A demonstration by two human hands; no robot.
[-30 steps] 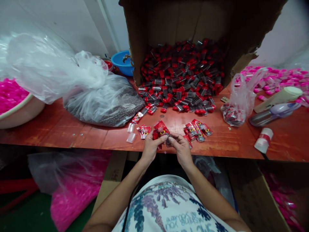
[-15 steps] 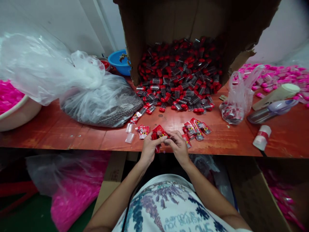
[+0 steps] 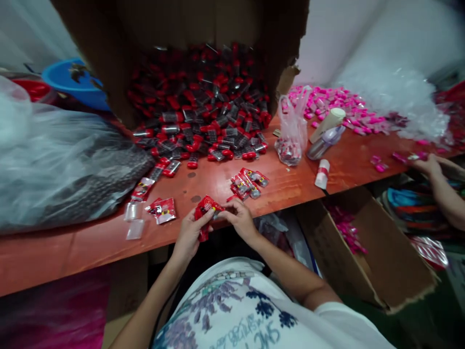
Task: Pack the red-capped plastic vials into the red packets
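Observation:
My left hand (image 3: 189,233) is closed around red printed packets (image 3: 208,203) at the table's front edge, thumb on top. My right hand (image 3: 241,220) pinches the right end of the upper packet, its fingertips close to the left thumb. How many packets lie in the left hand is hidden. To the left on the table are a few similar red packets (image 3: 166,211) and small clear plastic pieces (image 3: 135,229). Just beyond my right hand rests a small heap of filled red packets (image 3: 250,183).
A torn cardboard box (image 3: 286,80) lies open toward me, spilling red-capped clear containers (image 3: 218,116). A large plastic bag (image 3: 72,169) fills the left. Right stand a small bag (image 3: 290,140), a bottle (image 3: 325,143) and a roll (image 3: 322,174). A co-worker's hand (image 3: 430,167) is near pink pieces.
My view has swung to the right, bringing in a co-worker's hand and an open box below the table. Both my hands still hold the red packet at nearly the same place.

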